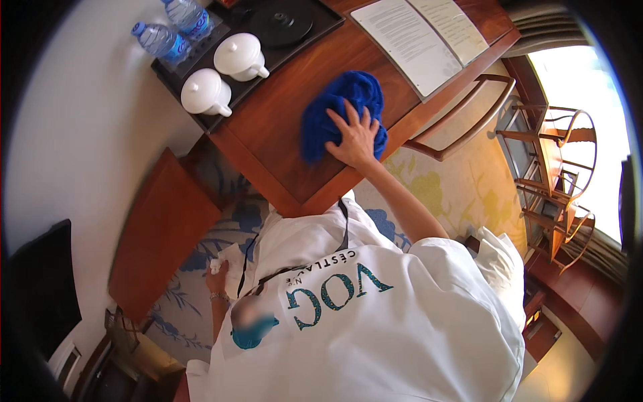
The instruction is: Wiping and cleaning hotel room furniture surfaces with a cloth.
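My right hand (354, 134) lies on a bunched blue plush cloth (346, 93), fingers spread, holding it down against the polished wooden desk (281, 145). The cloth is near the desk's right edge, close to its front corner, and its left side is blurred. Low on the left, beside my body, my left hand (217, 274) is closed around a small crumpled white piece (216, 265), perhaps tissue or cloth. White fabric next to that hand makes the piece's full extent hard to tell.
A dark tray (168, 80) on the desk carries two lidded white cups (206, 93) and two water bottles (161, 42). Printed sheets (407, 45) lie at the far right. A wooden chair (467, 118) stands against the right side. More wooden furniture (552, 166) is by the window.
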The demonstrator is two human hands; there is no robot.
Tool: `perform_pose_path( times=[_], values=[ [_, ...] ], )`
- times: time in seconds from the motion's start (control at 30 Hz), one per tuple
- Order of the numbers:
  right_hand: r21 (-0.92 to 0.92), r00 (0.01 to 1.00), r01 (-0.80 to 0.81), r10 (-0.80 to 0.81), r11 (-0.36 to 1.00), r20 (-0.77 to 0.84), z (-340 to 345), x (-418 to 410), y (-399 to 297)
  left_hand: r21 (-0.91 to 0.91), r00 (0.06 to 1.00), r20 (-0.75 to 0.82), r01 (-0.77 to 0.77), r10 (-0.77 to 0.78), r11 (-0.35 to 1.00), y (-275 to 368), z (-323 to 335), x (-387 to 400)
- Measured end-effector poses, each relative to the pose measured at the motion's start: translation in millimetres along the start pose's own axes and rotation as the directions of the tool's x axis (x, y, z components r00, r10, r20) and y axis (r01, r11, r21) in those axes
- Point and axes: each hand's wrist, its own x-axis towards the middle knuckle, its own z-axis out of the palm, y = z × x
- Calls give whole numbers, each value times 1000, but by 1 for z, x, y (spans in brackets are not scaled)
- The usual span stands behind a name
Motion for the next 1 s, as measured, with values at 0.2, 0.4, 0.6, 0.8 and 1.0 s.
perform_pose_path(
  times=[0.2, 0.4, 0.6, 0.8, 1.0],
  values=[
    [132, 892, 404, -422, 905, 161, 26, -5, -79, 76, 1000, 1, 7, -7, 997, -15, 18, -4],
    [267, 528, 751, -792, 604, 306, 18, -35, -79, 42, 997, 51, -54, 52, 998, -29, 24, -1],
    [336, 363, 817, -871, 468, 330, -15, -26, 8, 58, 999, -27, -28, 29, 998, 5, 11, -12],
    [242, 364, 812, -785, 531, 501, -55, -20, 63, 21, 998, -58, 29, -27, 999, -9, 9, -10],
    [280, 338, 810, -802, 515, 493, -30, -17, 15, -16, 999, -16, 51, -52, 999, -51, 26, -9]
  ],
)
